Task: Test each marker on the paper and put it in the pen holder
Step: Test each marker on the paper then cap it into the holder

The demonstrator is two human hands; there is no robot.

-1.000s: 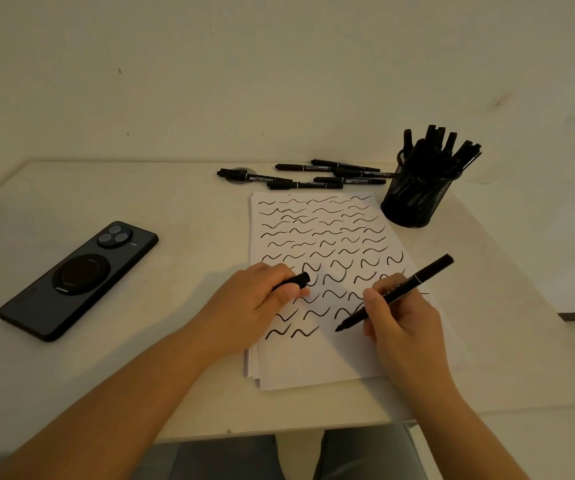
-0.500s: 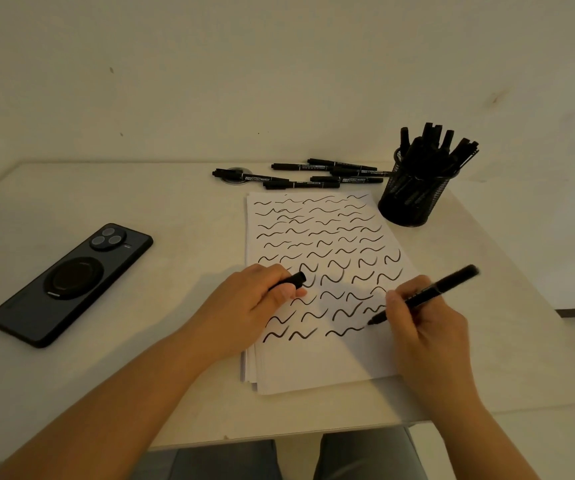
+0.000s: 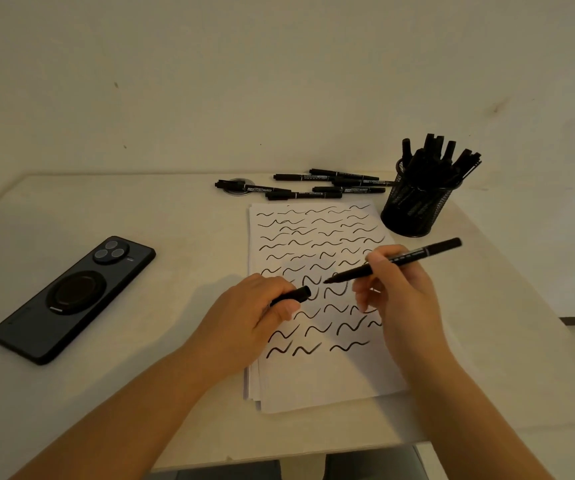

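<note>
nearest, the left hand [image 3: 258, 317] curls round a black marker cap [image 3: 293, 295], while the right hand [image 3: 396, 292] pinches an uncapped black marker [image 3: 393, 261], its tip raised just above the white paper stack [image 3: 320, 382]. the sheet carries many squiggle rows, so most testing looks done. further back, six or so black markers [image 3: 299, 187] lie untested beside the black mesh pen holder [image 3: 417, 206], already crowded with markers.

paper stack [image 3: 317, 382] centre of table [image 3: 106, 393]; phone [image 3: 71, 299] left of it; loose markers [image 3: 299, 185] just beyond its far edge; pen holder [image 3: 414, 206] far right, markers inside
</note>
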